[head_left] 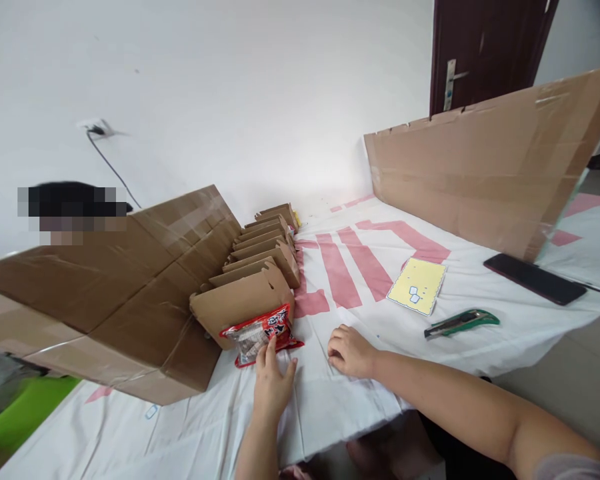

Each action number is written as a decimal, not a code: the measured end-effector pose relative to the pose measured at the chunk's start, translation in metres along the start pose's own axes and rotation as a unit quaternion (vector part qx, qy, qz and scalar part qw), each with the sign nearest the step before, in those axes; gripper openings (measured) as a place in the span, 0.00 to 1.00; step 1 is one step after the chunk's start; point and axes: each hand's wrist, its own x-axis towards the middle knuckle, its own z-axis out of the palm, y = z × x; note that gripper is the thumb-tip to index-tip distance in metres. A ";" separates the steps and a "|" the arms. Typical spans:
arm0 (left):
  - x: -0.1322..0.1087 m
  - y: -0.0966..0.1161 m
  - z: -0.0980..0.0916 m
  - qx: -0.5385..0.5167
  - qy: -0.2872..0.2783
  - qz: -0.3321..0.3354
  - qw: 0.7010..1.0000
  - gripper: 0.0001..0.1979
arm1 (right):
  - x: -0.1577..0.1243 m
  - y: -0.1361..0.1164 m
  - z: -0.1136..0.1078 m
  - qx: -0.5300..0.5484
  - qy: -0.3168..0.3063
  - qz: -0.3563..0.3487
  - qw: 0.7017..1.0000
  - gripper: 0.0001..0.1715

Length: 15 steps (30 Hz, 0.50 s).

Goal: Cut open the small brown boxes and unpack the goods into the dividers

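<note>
My left hand (273, 385) reaches forward with fingers stretched out and thumb apart. Its fingertips touch the lower edge of a red snack bag (260, 337) with a clear window. That bag leans against the front of the nearest small cardboard box (245, 293). To the right, my right hand (351, 353) rests on the tablecloth, its fingers loosely curled with nothing visible in them. A green utility knife (463, 323) and a yellow notepad (419, 285) lie beyond it on the right.
Several small cardboard boxes (265, 230) run back in a row beside a large cardboard partition (145, 293). Another cardboard panel (485, 167) stands at the right. A black phone (535, 277) and a pen (587, 283) lie near it. Behind the left partition is a person (75, 207).
</note>
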 end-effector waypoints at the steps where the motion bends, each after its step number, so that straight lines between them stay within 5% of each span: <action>1: -0.001 0.001 -0.001 0.005 0.006 0.000 1.000 0.31 | 0.000 0.001 0.000 0.005 0.005 -0.002 1.000 0.02; 9: -0.005 -0.002 -0.019 0.048 0.012 -0.009 0.999 0.21 | 0.000 0.003 0.002 0.017 0.019 -0.007 1.000 0.03; 15: -0.015 -0.002 -0.019 0.068 -0.068 0.031 0.995 0.14 | 0.000 0.002 0.001 0.025 0.018 -0.007 1.000 0.03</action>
